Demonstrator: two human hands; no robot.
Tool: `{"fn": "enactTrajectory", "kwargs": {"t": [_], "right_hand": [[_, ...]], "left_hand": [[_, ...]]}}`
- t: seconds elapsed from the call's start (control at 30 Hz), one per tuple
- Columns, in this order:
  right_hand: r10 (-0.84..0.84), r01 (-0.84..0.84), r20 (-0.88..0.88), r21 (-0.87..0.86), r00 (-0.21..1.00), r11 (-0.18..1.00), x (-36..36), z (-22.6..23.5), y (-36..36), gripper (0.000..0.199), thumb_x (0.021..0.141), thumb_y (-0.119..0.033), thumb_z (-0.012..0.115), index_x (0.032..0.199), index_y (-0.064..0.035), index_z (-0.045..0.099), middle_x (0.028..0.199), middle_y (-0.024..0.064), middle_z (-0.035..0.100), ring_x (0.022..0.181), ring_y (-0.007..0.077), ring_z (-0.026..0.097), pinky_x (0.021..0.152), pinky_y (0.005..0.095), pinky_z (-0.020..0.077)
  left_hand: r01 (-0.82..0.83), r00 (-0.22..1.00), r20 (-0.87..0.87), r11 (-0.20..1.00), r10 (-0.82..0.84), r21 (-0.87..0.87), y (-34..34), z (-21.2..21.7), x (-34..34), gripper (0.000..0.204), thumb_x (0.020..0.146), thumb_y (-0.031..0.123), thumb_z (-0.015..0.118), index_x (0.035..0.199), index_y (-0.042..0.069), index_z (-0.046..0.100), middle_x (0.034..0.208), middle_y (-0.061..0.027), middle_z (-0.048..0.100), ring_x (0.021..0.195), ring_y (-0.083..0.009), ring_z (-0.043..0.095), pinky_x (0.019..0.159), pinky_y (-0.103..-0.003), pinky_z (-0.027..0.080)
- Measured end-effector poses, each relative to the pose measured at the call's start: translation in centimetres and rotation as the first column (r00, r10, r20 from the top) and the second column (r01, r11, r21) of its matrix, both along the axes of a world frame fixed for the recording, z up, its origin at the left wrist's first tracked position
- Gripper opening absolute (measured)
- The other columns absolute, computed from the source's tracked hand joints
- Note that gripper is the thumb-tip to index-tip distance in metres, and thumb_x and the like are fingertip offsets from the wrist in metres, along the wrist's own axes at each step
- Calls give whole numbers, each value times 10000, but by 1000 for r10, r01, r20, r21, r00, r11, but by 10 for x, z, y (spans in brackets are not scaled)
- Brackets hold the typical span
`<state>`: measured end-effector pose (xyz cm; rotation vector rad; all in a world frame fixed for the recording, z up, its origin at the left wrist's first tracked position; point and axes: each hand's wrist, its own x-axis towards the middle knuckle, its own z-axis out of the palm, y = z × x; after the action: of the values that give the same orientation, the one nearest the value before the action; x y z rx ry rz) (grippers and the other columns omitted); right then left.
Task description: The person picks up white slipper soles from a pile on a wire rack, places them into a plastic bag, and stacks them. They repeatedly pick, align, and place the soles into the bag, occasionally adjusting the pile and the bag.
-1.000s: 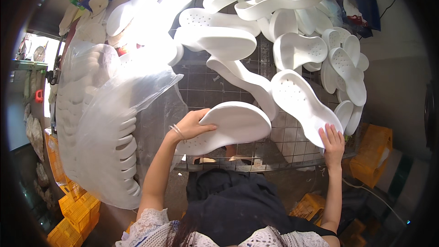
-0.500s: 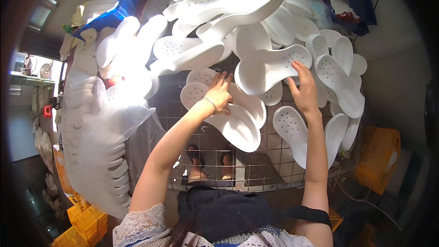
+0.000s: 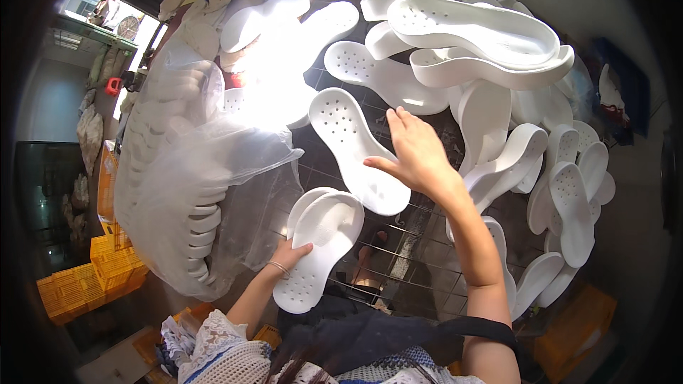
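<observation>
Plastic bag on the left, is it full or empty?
Not empty: the bag shows stacked white soles inside; whether full, I cannot tell.

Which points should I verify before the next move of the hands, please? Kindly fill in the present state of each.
1. Left-hand grip closed on the two white, foot-shaped shoe soles: ok, thumb over the front one.
2. Edges of these two flush: not ok, the rear sole juts out at the left.
3. Right-hand grip free: ok, open and holding nothing.
4. Right thumb touching the white, foot-shaped sole with small round holes: cannot tell; it overlaps the edge in this view.
5. Large, translucent plastic bag apart from the left hand: cannot tell; its folds come close.
</observation>
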<state>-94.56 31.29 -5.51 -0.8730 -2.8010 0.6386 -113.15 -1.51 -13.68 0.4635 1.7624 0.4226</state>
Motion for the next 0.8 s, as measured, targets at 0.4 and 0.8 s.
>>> {"fn": "enactTrajectory", "kwargs": {"t": [0.4,0.8], "right_hand": [[-145,181,-276,110,950,977,-210,-129,41,444,884,-246,659,1198,50,554,1069,229,638,1012,398,597,903,426,469],[25,-74,-118,-435,993,897,-170,73,-5,374,857,-197,637,1158,25,643,748,105,616,679,158,624,677,293,499]], "left_hand": [[78,989,-132,989,-61,129,33,-12,11,587,867,389,599,1264,-39,534,1238,-388,468,1189,-458,379,1040,-456,339],[-695,562,609,718,559,-17,7,-11,-79,684,936,488,522,1379,-19,401,1320,-156,529,1193,-263,545,963,-386,475]]}}
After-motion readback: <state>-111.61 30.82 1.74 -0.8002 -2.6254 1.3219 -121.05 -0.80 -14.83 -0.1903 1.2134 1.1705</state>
